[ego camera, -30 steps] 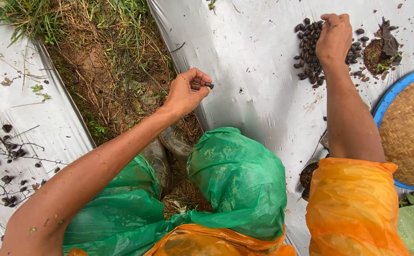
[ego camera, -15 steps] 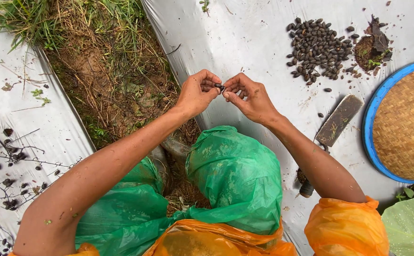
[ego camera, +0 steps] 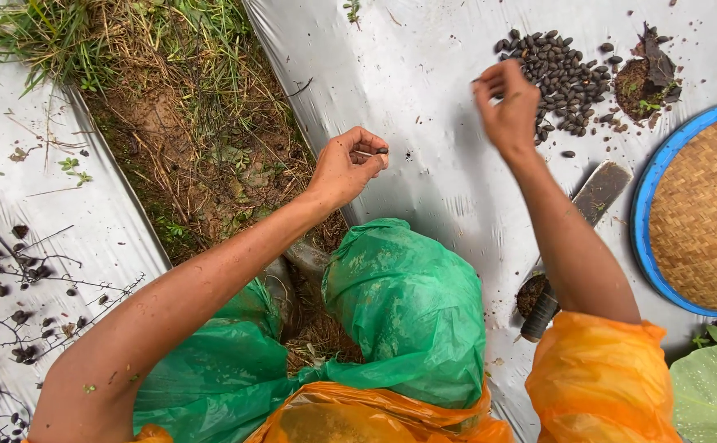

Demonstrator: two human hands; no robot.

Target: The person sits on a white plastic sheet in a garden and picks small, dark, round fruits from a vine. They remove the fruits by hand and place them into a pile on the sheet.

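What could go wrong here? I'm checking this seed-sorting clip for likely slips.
The left hand pinches one small dark seed at its fingertips beside the bare strip of soil and grass; if dropped there, it would be hard to find. The right hand hovers by the seed pile, which lies loose on the smooth silver sheet, so a brush could scatter seeds. The trowel lies under the right forearm and might get knocked.

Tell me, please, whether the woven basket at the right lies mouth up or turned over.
Cannot tell for sure. The woven basket sits inside a blue rim, cut by the frame; only plain weave shows, and nothing lies on it.
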